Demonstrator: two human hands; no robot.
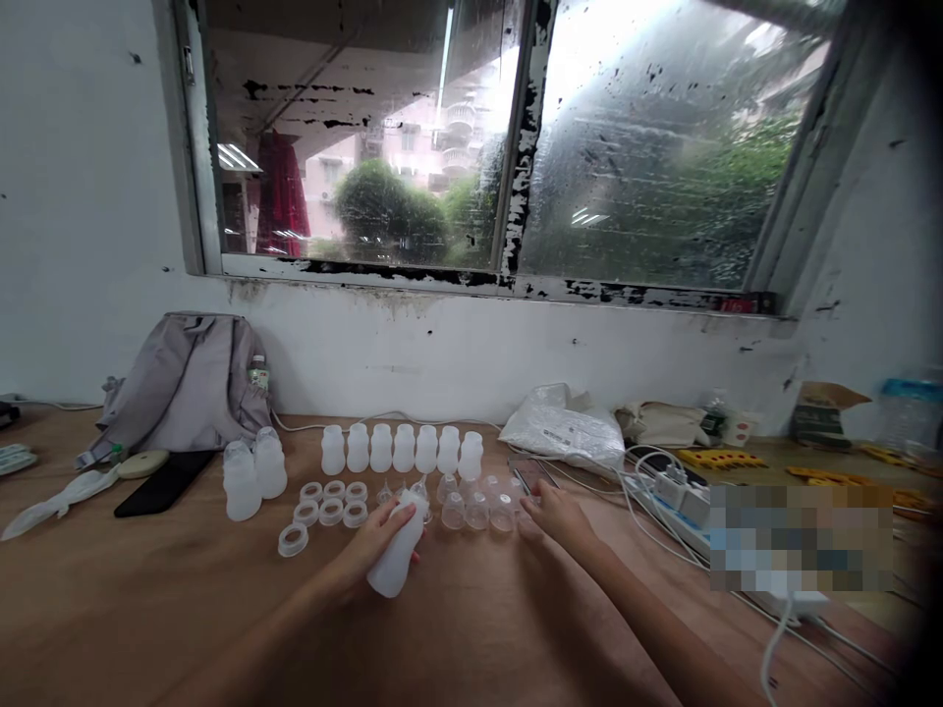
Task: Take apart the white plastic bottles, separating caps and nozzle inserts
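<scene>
My left hand (383,535) is wrapped around a frosted white baby bottle (398,555), tilted with its top away from me. A ring and teat seem to be on its top, partly blurred. My right hand (552,511) reaches down at the right end of the clear dome caps (477,511), its fingers bent around a cap there that they mostly hide. Several white collar rings (331,511) lie in rows left of the bottle. A few clear teats (384,494) stand behind it, partly covered. Open bottles (381,449) stand in a row farther back.
Two capped bottles (242,481) stand at the left, near a black pouch (163,483) and a grey backpack (188,383). A phone (531,475) lies behind my right hand. Plastic wrap (564,427), a power strip (678,520) with white cables and yellow pieces (722,460) occupy the right side.
</scene>
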